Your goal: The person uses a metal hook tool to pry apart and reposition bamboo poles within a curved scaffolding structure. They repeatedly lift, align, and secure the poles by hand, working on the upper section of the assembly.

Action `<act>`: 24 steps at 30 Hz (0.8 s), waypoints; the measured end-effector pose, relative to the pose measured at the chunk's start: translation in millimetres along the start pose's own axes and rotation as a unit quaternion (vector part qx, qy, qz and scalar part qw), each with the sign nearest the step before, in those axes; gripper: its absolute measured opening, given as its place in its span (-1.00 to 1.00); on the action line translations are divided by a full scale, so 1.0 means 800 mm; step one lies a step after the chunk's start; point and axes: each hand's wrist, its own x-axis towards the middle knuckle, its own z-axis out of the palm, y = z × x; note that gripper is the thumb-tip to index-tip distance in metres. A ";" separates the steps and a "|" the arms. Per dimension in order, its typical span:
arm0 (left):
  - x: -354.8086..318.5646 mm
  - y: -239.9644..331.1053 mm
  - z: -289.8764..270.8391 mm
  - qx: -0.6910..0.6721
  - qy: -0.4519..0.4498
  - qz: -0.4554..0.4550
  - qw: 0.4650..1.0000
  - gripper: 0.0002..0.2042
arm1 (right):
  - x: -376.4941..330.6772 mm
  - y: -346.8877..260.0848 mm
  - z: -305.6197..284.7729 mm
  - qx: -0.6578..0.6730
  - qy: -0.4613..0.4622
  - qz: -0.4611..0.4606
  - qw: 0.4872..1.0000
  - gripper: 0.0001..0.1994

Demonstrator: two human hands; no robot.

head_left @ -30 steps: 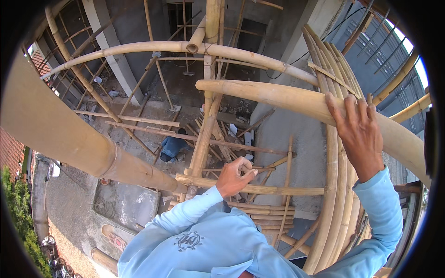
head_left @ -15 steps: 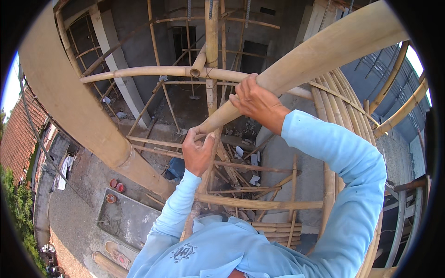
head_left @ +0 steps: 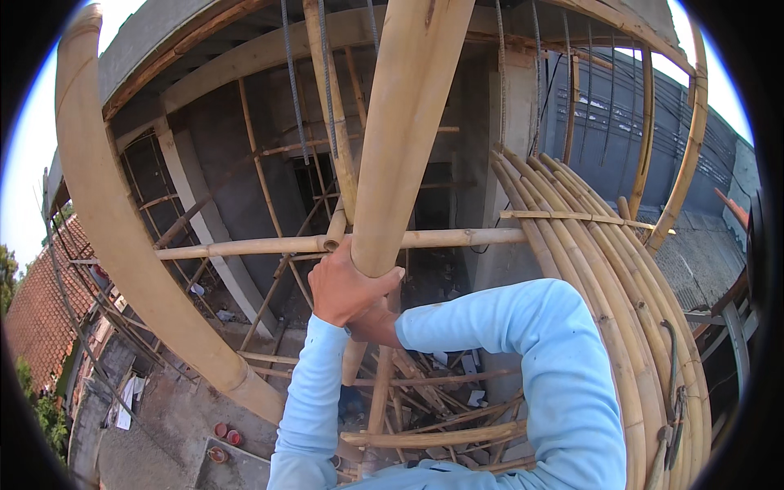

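A thick bamboo pole (head_left: 408, 122) stands steeply in front of me, its upper end running out of the top of the view. My left hand (head_left: 347, 282) is wrapped around it, thumb across the near side. Just beneath, my right hand (head_left: 377, 322) reaches in from the right at the pole; the left hand and wrist hide most of its fingers. Behind my hands a horizontal bamboo pole (head_left: 465, 238) crosses the view. A short cut bamboo piece (head_left: 336, 233) rests on it, close to an upright bamboo post (head_left: 331, 90).
At left rises another thick bamboo pole (head_left: 114, 220). A bamboo platform (head_left: 604, 294) spans the right side, carrying a dark hooked metal tool (head_left: 674, 384). Steel rods (head_left: 502, 82) hang ahead. Far below lie loose bamboo lengths (head_left: 416, 384), a mortar trough (head_left: 237, 469) and red buckets (head_left: 234, 437).
The held pole has swung from leaning right to nearly upright. My right hand has moved down and left, below my left hand. The view has tilted upward.
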 end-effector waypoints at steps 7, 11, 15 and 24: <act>-0.005 -0.028 -0.011 0.109 0.257 -0.008 0.960 -0.47 | -0.046 0.021 -0.101 0.484 0.076 -0.036 0.871 -0.51; 0.025 -0.015 -0.034 0.110 0.333 -0.025 0.936 -0.48 | -0.064 -0.021 -0.091 0.718 -0.027 0.319 0.617 -0.11; 0.063 0.042 -0.047 0.046 0.331 0.057 0.941 -0.46 | -0.023 -0.040 -0.060 0.715 -0.034 0.465 0.521 0.19; 0.116 0.125 -0.096 -0.060 0.245 0.125 0.960 -0.43 | 0.021 0.026 -0.050 0.694 0.164 0.566 0.413 -0.03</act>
